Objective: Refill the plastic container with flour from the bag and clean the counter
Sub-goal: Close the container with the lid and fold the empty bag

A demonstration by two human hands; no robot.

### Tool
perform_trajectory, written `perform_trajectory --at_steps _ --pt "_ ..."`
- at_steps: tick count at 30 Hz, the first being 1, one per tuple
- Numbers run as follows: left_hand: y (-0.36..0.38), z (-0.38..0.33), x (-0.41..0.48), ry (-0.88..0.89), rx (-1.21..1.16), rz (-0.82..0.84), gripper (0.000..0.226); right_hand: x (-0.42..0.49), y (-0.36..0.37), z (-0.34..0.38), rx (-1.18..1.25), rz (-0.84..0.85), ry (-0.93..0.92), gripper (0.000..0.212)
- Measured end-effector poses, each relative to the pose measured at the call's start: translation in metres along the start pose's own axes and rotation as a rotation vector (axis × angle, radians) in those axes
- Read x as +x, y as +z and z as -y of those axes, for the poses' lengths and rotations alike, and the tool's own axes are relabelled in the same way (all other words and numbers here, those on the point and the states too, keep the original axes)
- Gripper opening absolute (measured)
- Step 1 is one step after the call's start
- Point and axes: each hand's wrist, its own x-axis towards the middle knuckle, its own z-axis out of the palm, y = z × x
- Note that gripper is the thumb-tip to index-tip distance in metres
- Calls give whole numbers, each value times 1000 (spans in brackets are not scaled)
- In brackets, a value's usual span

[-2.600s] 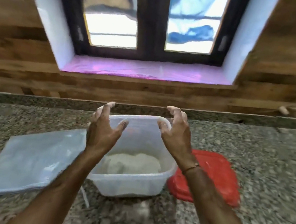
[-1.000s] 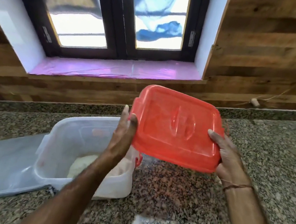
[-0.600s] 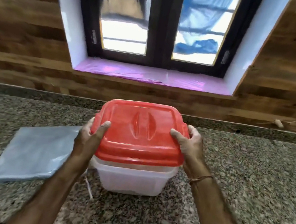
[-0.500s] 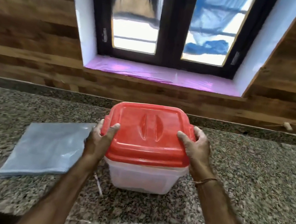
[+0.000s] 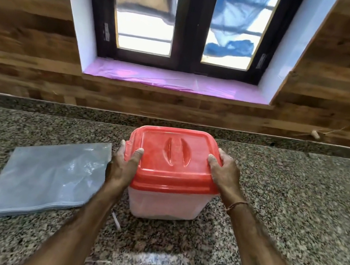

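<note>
With the red lid already on top of it, the container looks to be at the closing step of the refill, and everything here is placed against that container. The speckled grey-and-black granite bench (image 5: 282,218) carries it near the middle, close to the raised back edge; the stone is polished and hard, with a pale dusty patch on it in front of the container that may be spilled flour. Left of the container, just beside it, lies the flat grey translucent plastic bag (image 5: 47,178), limp, glossy and creased, looking emptied and folded square. The square translucent plastic container (image 5: 164,206) has smooth, slightly tapering walls clouded white, so the flour level inside cannot be read. Its rounded-square red plastic lid (image 5: 172,155) has a raised rim and two moulded ridges at its centre, dulled by a faint powdery film.

The left hand (image 5: 121,166) clasps the lid's left edge, thumb on top and fingers wrapped down the side; the right hand (image 5: 224,174) grips the right edge the same way, a thin cord bracelet (image 5: 236,205) at its wrist. Both hands are curled onto the lid, neither spread flat.

The next move probably calls for even downward pressure along the rim until the lid seats all round, since the thin plastic will flex. In front of the container, a small whitish sliver (image 5: 115,219) lies on the bench, so the cleaning is judged not yet done.
</note>
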Motion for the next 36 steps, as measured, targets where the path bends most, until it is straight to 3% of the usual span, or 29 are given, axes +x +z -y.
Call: perform_trajectory --at_steps 2,6,12,15,18,20,23,26,29,32,36 --pt "0 4 -4 6 3 16 76 -4 6 -9 0 8 -2 67" --pt "2 10 8 -47 -64 14 79 3 8 -15 0 -2 9 59" --pt "-1 20 34 -178 -251 72 97 9 5 -23 -14 -34 12 56" --pt "-4 23 42 -264 -235 27 126 10 10 -29 106 28 75 57" --pt "-6 22 37 -292 -238 -24 99 10 11 -31 367 58 270 78" --pt "-4 20 32 -241 -168 -112 101 9 8 -30 555 113 402 95" --pt "-1 15 29 -48 91 -241 88 13 5 -31 715 180 513 84" --pt "-1 7 25 13 110 -207 70 15 5 -32 765 220 538 65" --pt "-1 6 25 29 119 -170 62 17 3 -33 770 180 492 54" --pt "1 4 24 115 196 -168 50 21 7 -35 472 8 334 73" --pt "2 6 20 149 166 -171 45 15 9 -31 281 -66 221 57"
